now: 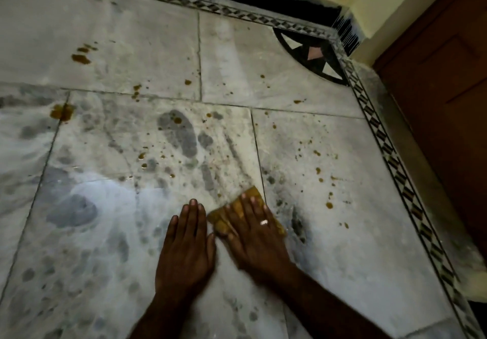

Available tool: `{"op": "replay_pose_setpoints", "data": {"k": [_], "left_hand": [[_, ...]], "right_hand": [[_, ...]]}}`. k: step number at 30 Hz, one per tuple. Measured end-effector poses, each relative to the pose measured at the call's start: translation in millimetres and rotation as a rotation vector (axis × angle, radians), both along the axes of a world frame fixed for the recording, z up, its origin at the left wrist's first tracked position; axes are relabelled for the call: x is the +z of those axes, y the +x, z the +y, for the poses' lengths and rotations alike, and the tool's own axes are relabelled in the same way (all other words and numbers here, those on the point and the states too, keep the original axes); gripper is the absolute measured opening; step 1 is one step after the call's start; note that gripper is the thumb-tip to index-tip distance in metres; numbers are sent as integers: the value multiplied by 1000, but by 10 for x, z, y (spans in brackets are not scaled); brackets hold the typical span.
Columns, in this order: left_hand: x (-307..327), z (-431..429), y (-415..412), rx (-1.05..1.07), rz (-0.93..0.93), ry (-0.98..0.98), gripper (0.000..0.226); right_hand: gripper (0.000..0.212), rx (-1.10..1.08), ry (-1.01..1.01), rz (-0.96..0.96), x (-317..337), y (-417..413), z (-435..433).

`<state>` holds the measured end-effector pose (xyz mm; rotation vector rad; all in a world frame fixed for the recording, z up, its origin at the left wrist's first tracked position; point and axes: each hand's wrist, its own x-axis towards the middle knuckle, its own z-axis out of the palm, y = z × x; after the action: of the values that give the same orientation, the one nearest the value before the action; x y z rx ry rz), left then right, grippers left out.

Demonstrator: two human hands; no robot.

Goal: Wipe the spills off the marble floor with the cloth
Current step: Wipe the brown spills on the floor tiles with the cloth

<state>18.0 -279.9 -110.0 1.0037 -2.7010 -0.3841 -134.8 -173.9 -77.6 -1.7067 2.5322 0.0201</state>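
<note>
Down near the lower middle of the view, a yellow-brown cloth [246, 216] lies flat on the marble floor [342, 272], crumpled into a small pad across a seam between two slabs. Its colour is close to that of the spills [81, 58], and it looks damp and stained. The right hand [254, 236] presses on it with fingers spread flat, palm down, not curled around it; a pale ring [264, 222] shows on one finger. This hand is blurred at its edges. The left hand [185, 251] lies just beside it, also flat and open on bare marble, its thumb close to the cloth's near corner; whether they touch is unclear.

Brown drops and puddles dot the grey-white slabs ahead of the hands, the largest at the far left, smaller specks scattered to the right. Dark grey patches mark the stone, some shaped like footprints. A patterned border strip [395, 154] runs along the top and right edges, with a dark inlaid corner piece [313, 54].

Most of the cloth is hidden under the right hand, so its full shape cannot be told. Both forearms are cut off by the bottom edge. A brown wooden door [448, 88] at the right is dim and partly out of view.
</note>
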Motion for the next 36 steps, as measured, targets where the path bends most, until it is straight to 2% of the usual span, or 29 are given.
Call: {"op": "replay_pose_setpoints", "data": {"k": [4,6,8,10,12,14,18,21,24,26,31,33,36], "left_hand": [[59,-9,-7,7,-5,54,64],[111,-27,17,12,-16,114,64],[168,-35,20,11,-12,119,64],[197,-26,4,9,-36,127,65],[196,-19,8,10,-44,127,66],[188,-35,19,14,-43,115,66],[37,-24,21,40,-16,32,62],[-19,-47,53,59,38,-39,59],[-29,-18,-12,103,30,-56,65],[9,-7,-54,128,2,17,71],[43,18,-76,117,-88,19,76],[57,233,-209,84,-84,20,73],[37,703,-582,-43,-48,16,65]], "right_hand": [[75,-97,173,-39,80,-578,-142],[68,-28,222,51,117,-694,104],[55,70,180,154,160,-653,470],[54,165,261,131,165,-548,826],[58,120,340,45,185,-354,971],[59,85,287,-24,140,-165,805],[59,332,41,-11,73,-91,-51],[57,255,-27,-22,66,-137,-371],[56,75,-21,-73,47,-444,-278],[56,-37,-70,-35,20,-716,-59],[57,-315,-105,59,-127,-884,797],[58,-329,-98,96,-228,-639,1045],[58,-143,-159,55,-206,-374,1114]]}}
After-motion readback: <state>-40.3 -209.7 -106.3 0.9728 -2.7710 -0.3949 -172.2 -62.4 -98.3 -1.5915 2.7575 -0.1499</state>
